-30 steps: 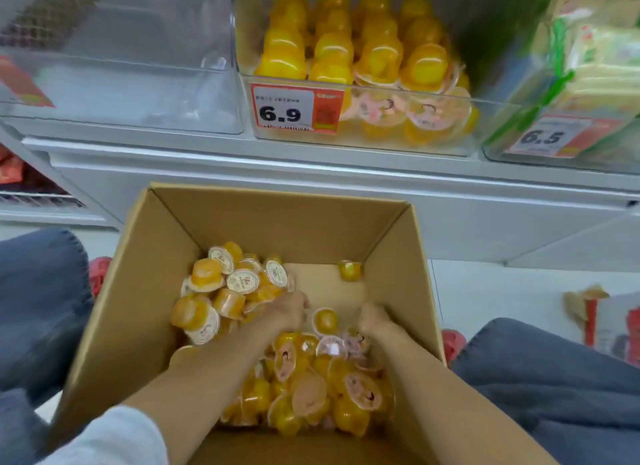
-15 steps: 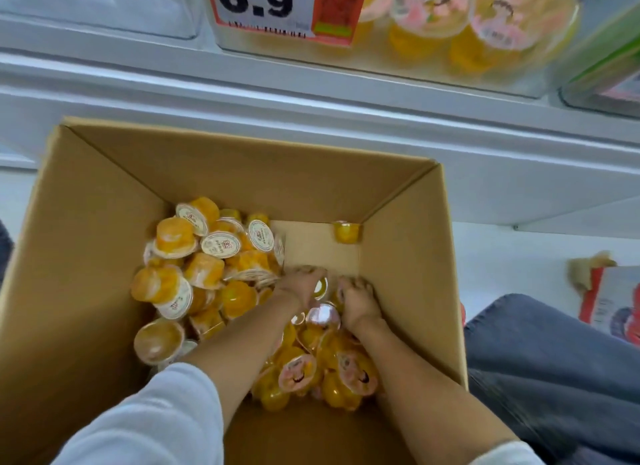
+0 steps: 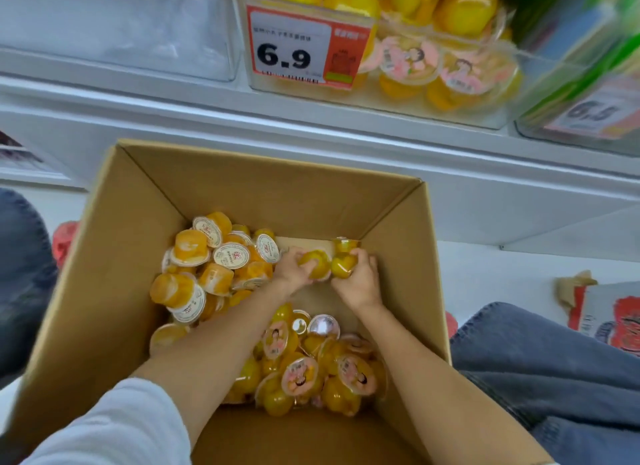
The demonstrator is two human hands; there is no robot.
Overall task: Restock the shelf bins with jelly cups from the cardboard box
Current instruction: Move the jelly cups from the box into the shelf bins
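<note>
**Both hands up off the pile, a cup in each**

Since half a second back your hands have lifted from the heap and shifted toward the far right corner of the cardboard box (image 3: 104,256); then they were pressed down among the cups, now each is curled round one; the view has also tipped upward, so the shelf bin shows more fully.

Nearest you, a loose heap of jelly cups (image 3: 304,371) with pink picture lids lies at the box's near right; a second heap with white lids sits to the left, against the left wall; bare cardboard shows between them.

Your left hand (image 3: 294,274) is closed round a yellow cup (image 3: 317,262), fingers wrapped over its dome; your right hand (image 3: 360,281) grips another cup (image 3: 343,265), touching the first; one more cup (image 3: 344,244) lies just behind them in the corner.

These look light and small, thin plastic with a peel-off film lid, probably smooth and a little slippery; judge the film the weak part, so hold by the domed body or rim and don't press the lid.

Beyond, on the shelf, the clear bin (image 3: 433,97) behind the 6.9 price tag (image 3: 294,49) already holds matching cups, with room toward its front.
</note>
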